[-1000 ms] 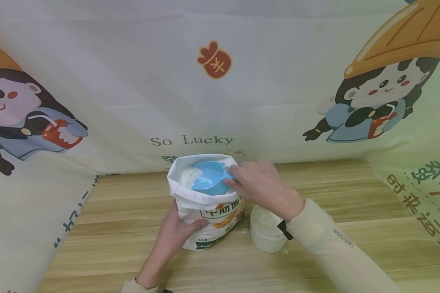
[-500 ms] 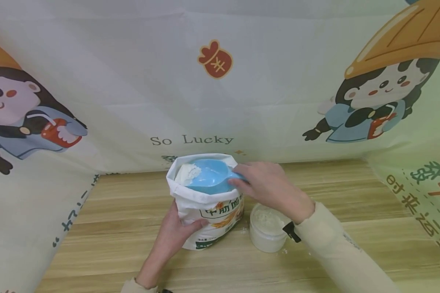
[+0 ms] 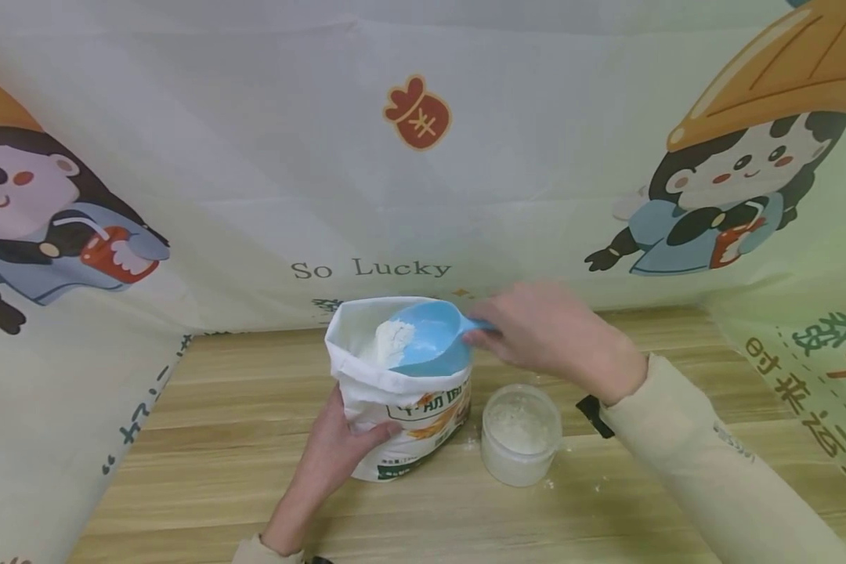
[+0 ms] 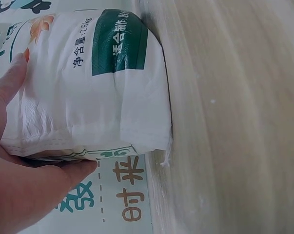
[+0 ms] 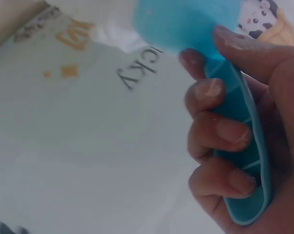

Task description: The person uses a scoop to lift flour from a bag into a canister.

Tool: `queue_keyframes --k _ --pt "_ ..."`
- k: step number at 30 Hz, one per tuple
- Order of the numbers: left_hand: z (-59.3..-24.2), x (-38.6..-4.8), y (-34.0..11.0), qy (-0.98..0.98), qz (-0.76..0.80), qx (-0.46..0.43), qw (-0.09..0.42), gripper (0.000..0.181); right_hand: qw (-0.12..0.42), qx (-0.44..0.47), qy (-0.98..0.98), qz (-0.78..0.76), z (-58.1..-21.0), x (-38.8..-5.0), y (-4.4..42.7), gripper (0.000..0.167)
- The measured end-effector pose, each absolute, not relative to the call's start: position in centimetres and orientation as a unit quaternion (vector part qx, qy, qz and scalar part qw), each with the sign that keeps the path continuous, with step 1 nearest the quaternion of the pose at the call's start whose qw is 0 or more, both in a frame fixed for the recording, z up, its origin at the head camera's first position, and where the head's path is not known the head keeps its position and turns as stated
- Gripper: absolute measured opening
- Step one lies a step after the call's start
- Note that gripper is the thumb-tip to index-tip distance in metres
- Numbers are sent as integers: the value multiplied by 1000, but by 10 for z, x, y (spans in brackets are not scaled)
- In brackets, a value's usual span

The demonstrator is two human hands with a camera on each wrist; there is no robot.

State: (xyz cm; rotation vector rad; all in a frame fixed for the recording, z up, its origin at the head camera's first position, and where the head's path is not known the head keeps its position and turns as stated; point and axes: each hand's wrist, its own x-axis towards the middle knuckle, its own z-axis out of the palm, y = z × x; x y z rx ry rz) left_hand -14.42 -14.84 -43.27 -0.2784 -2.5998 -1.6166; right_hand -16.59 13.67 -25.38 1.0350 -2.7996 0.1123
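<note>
My right hand grips the handle of a blue scoop, fingers curled round it in the right wrist view. White flour lies heaped in the scoop's front end. The scoop sits at the mouth of an upright white flour bag with a folded-down rim. My left hand holds the bag's lower left side, thumb across the front and fingers round the edge. To the right of the bag stands a clear round tub with flour inside. Flour dusts my right fingertips.
The bag and tub stand on a wood-grain table. A printed cloth hangs behind and at both sides, close to the bag's back. Small flour spills dot the table round the tub.
My right hand has lifted the scoop, carrying flour, up and to the right within the bag's mouth. The tub is now uncovered by my wrist. The left hand has stayed in place.
</note>
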Motion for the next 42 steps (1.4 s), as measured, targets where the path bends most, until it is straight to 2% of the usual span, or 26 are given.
queue_keyframes --k 5,11,16,24,34,42 --pt "-432 -144 -148 -848 -522 -85 35 80 51 317 -947 -20 -230 -155 127 21" --pt "-433 -143 -149 -854 -513 -77 39 80 36 279 -952 -124 -219 -145 102 31" --pt "-433 -142 -148 -859 -507 -68 39 79 50 280 -946 -155 -222 -143 83 30" --pt "-432 -141 -147 -857 -507 -74 45 77 39 288 -942 -165 -229 -148 68 24" --pt "-432 -141 -146 -851 -517 -81 48 78 91 314 -934 -146 -245 -155 63 31" --pt "-432 -142 -146 -848 -522 -83 47 77 77 311 -939 -126 -256 -162 57 32"
